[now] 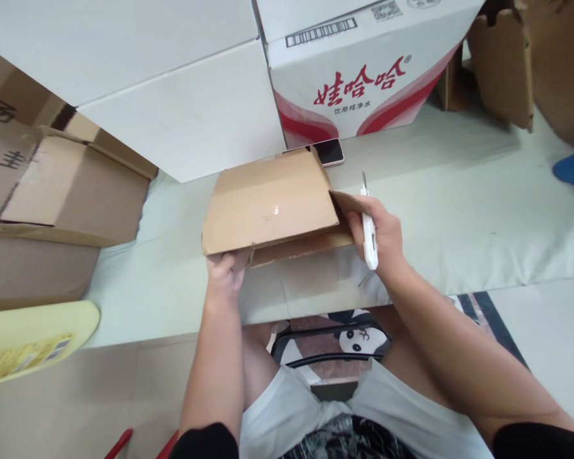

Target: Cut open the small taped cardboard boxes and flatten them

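Holding a utility knife [368, 236] beside a plain cardboard box [270, 201].

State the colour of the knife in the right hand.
White; the knife, held by the right hand, shows in the head view.

A flattened carton [270, 203] lies at centre on the floor [459, 210]. A phone [329, 152] lies at one o'clock behind it, touching a printed box [363, 70]. Open cartons [62, 191] stand at nine o'clock.

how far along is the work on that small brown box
Early to midway, it seems. Done: one flap of the small cardboard box already stands loose on the right. In hand: the left hand grips its near edge while the right hand holds a white utility knife beside it. Left: the top panel lies flat.
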A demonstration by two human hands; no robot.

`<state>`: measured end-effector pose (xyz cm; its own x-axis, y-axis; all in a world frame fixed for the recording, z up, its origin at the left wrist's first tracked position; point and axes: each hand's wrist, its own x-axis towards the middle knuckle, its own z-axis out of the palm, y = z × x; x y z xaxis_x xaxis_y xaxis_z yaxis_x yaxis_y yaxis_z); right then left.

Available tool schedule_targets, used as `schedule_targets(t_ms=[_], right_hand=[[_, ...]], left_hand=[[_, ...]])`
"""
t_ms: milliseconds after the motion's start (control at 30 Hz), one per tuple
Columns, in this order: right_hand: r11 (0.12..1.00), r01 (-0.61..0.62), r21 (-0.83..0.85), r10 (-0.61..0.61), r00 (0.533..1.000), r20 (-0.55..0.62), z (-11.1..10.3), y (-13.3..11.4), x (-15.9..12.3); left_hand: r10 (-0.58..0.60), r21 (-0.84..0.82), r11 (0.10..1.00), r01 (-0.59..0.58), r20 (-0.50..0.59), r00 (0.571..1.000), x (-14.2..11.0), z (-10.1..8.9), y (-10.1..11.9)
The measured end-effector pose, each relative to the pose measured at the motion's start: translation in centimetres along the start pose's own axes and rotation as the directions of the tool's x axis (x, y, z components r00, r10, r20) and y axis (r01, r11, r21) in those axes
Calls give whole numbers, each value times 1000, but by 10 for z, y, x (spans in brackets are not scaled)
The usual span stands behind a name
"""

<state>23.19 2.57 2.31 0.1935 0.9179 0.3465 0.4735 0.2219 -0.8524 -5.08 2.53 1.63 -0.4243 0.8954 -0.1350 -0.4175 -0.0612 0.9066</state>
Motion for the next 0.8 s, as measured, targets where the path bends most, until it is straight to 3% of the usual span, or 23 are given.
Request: schedule_targets(t_ms=[100,200,333,433,633,700,733,800], right_hand=[[1000,19,16,-19,1000,-8,-3,3,1],[990,105,98,-120,978,169,-4,6,0],[964,204,170,-260,855,450,-2,8,0],[968,209,137,-248,738,627,-3,6,2],[945,326,-28,-175,574,800,-4,-4,1],[938,345,-38,-180,579,795,-3,-4,1],[937,344,-56,-179,612,770,-3,-4,1],[934,295,-200,-95,747,658,-4,-1,3]], left_hand=[[-18,-26,999,19,41,999,1,2,4],[-84,-29,996,86,75,994,5,6,8],[-107,-71,991,110,56,993,9,8,11],[-87,-115,990,87,11,996,5,7,13],[30,-117,993,-26,28,999,2,7,13],[0,-54,999,-3,-50,999,8,4,10],[-23,-36,999,19,-98,995,12,2,9],[-56,-52,998,47,-188,981,19,-3,7]])
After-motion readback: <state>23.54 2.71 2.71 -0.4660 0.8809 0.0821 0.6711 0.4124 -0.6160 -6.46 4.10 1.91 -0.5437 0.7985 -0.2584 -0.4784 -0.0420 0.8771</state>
